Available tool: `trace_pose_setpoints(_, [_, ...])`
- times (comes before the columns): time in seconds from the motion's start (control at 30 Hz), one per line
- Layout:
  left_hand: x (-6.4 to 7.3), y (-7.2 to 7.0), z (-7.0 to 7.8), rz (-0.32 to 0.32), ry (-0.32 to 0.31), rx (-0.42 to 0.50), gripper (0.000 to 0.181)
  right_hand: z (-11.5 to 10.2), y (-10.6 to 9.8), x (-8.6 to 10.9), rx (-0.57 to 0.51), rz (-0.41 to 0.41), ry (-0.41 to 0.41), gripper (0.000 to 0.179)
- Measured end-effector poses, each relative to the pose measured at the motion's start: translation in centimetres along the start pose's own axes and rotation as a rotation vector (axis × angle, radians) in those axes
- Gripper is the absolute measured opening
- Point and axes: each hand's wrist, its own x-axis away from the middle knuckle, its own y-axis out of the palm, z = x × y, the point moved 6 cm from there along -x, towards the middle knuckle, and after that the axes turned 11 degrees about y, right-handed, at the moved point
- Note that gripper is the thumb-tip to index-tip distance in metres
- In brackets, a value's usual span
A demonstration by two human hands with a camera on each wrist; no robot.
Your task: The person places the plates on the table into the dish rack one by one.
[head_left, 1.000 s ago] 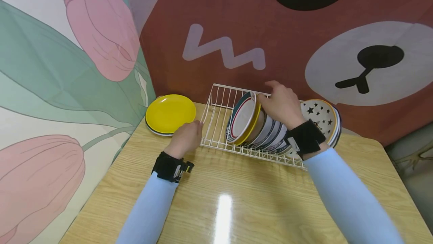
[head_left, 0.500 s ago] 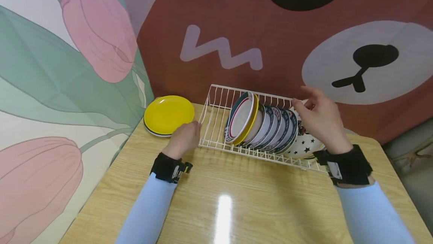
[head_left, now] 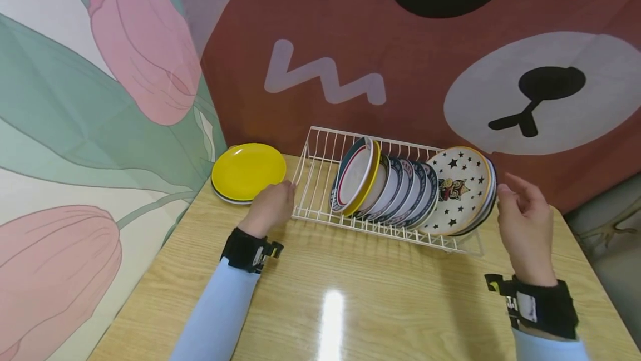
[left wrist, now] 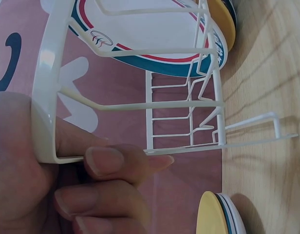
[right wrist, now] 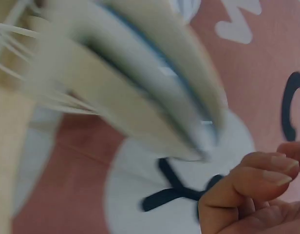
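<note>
A white wire dish rack (head_left: 312, 183) stands on the table, plates leaning upright along it. At its left end my left hand (head_left: 269, 205) grips the frame; in the left wrist view the fingers (left wrist: 113, 195) curl round the corner wire (left wrist: 46, 87). My right hand (head_left: 528, 227) is in the air just right of the rack, fingers loosely bent and holding nothing. Nearest to it is a star-patterned plate (head_left: 458, 191) with more plates behind. A red-ringed plate (head_left: 354, 174), a yellow plate (head_left: 369, 186) and several blue-patterned plates (head_left: 413, 194) fill the middle.
Left of the rack, a yellow plate (head_left: 248, 171) tops a small stack on the wooden table (head_left: 380, 294). A painted wall (head_left: 325, 16) rises right behind the rack. The table's right edge lies beyond my right hand.
My right hand has moved right, from over the middle plates, past the star-patterned plate, to beyond the rack's right end. My left hand keeps its grip on the rack.
</note>
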Motion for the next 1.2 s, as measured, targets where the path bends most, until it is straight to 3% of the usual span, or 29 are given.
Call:
trace_pose_setpoints(0.23, [0.1,0.0,-0.1,0.002,-0.011,0.014,0.04,5.6,1.4,-0.4,-0.238,-0.039,0.205,0.044])
trace_pose_setpoints(0.3, [0.1,0.0,-0.2,0.001,-0.016,0.016,0.04,6.8,2.3,-0.6,-0.246,-0.05,0.244,0.044])
trace_pose_setpoints(0.43, [0.2,0.0,-0.3,0.004,-0.018,0.022,0.039,8.4,4.0,-0.8,-0.162,-0.069,0.274,0.045])
trace_pose_setpoints(0.63, [0.1,0.0,-0.1,0.008,-0.004,0.024,0.04,9.5,5.3,-0.7,-0.086,-0.107,0.267,0.042])
trace_pose_setpoints(0.97, [0.0,0.4,0.1,0.009,0.003,0.011,0.041,10.5,5.3,-0.4,-0.223,-0.13,0.334,0.04])
trace_pose_setpoints(1.2, [0.1,0.2,-0.2,0.026,0.011,0.044,0.038,10.2,5.6,-0.6,-0.189,-0.137,0.295,0.037])
